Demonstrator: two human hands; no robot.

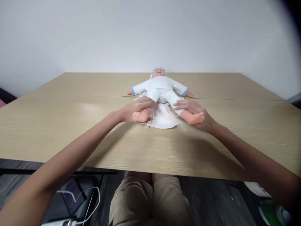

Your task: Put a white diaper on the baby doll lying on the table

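Note:
A baby doll (161, 83) in a white suit with blue cuffs lies on its back, head away from me, arms and legs spread. Under its bottom a white diaper (164, 118) is spread flat, its front part reaching toward me between the legs. My left hand (137, 106) is curled over the doll's leg on the left, beside its bare foot (141, 115). On the other side, my right hand (196, 111) is around the other leg, behind the foot (194, 118). The fingers of both hands are slightly blurred.
The doll lies on a wood-coloured table (70, 131) against a pale wall (150, 34). Below the front edge are my knees (131, 194), a phone (73, 195) and a white cable (98, 196) at the lower left. A thin seam crosses the tabletop.

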